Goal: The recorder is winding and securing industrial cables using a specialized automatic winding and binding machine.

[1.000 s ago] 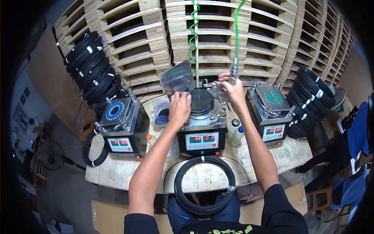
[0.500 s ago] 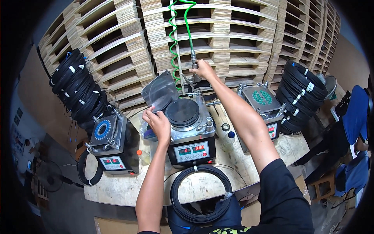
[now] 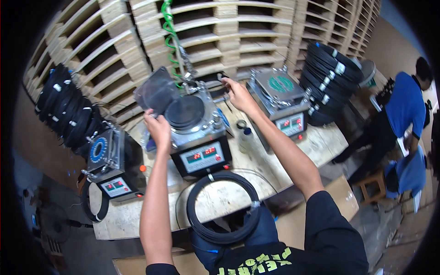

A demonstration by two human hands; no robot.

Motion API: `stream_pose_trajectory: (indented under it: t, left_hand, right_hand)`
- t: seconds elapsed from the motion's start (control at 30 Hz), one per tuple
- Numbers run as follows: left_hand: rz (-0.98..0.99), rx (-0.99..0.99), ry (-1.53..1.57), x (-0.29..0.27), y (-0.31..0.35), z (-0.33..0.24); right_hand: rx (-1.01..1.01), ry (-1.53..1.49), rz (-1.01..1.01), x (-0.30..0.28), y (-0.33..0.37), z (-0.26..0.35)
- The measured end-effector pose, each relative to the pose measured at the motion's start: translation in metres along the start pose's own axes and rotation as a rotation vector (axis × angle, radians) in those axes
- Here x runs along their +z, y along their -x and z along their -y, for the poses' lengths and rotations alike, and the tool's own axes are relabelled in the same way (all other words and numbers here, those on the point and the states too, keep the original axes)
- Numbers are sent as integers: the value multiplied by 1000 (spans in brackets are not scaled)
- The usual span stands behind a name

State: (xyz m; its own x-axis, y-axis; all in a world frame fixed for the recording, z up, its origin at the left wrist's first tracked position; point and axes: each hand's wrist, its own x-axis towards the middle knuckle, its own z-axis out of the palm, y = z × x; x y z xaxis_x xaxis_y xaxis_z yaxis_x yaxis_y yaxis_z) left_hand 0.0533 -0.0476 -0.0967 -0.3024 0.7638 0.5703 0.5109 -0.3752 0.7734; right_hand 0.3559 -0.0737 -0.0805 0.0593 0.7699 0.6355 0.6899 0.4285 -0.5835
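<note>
My left hand [image 3: 158, 130] pinches the lower edge of a clear square plate [image 3: 157, 89], tilted up beside a grinding machine [image 3: 205, 149]. A dark round pad [image 3: 184, 112] lies on top of that machine. My right hand [image 3: 239, 97] is raised between this machine and the right-hand one; its fingers look stretched out and somewhat blurred, with nothing plainly held. The air gun [image 3: 186, 64] hangs behind the middle machine, by the green coiled hose [image 3: 168, 27]. On my lap and against the table edge rests a black cable coil [image 3: 195, 215].
A left machine [image 3: 112, 160] carries a blue ring of parts; a right machine [image 3: 275, 103] carries green ones. Stacks of black cable coils [image 3: 66, 107] flank the table [image 3: 151, 220]. Bottles [image 3: 247, 140] stand between machines. Wooden pallets [image 3: 220, 27] rise behind. A person in blue [image 3: 403, 101] is at far right.
My right hand has let go of the air gun and dropped lower. The view has shifted, so the machines appear further left. My left hand stays at the clear plate.
</note>
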Motion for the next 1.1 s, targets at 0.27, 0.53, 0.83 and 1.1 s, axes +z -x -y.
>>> stream_pose_trajectory:
  t: [0.27, 0.53, 0.83, 1.1]
  left_hand:
    - [8, 7, -54, -4, -3, 3]
    - [-32, -73, 8, -10, 3, -8]
    - [-115, -49, 87, -10, 6, -11]
    - [-87, -60, 71, -15, 5, -16]
  right_hand:
    - [394, -20, 3, -14, 181, -24]
    - [531, -176, -58, 34, 216, -58]
    - [128, -140, 134, -38, 55, 41]
    - [-259, 593, 677, -39, -36, 141]
